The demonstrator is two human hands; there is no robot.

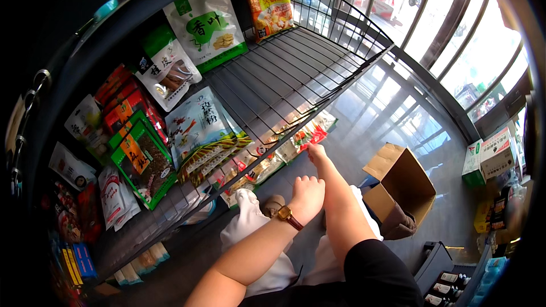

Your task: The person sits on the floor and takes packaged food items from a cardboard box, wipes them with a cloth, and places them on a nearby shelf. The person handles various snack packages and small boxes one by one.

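Observation:
My right hand [316, 153] is at the red end of a clear food packet [313, 134] on the lower shelf. Its fingertips are hidden, so I cannot tell whether it grips the packet. Lower and nearer to me, my left hand [308, 196] is curled into a fist, with a brown-strapped wristwatch [291, 217] on its wrist; nothing shows in it. Above both hands stretches a black wire shelf [273, 89]. On it are a light-blue seasoning packet [194, 121], a green-edged packet of dark spice [143, 162] and a white-and-green packet with bark-like pieces [170, 72].
Farther back on the shelf stand a large white-and-green pouch [207, 25] and a yellow-and-orange pouch [271, 4]. An open cardboard box [405, 183] with a brown cloth [399, 221] sits on the grey floor [384, 111] at my right. Bottles [445, 288] stand at lower right.

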